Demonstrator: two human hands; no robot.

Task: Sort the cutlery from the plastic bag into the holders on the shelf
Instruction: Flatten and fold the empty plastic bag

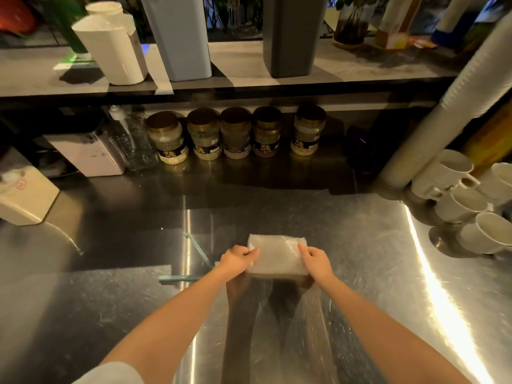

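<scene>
Cloudy translucent plastic bag [277, 254], pale blue holder [178, 37], dark grey holder [291, 34], white mugs [454, 173], silver steel counter [374, 273]

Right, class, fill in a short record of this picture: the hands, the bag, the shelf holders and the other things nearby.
Left hand: pinches the left edge of the plastic bag
Right hand: pinches its right edge
Bag: translucent, over the steel counter; contents unclear
Shelf: white container, pale blue holder, dark grey holder
Below shelf: five lidded jars
Right: white mugs

Pale short sleeve [110, 374] on the left arm [166, 314].
</scene>
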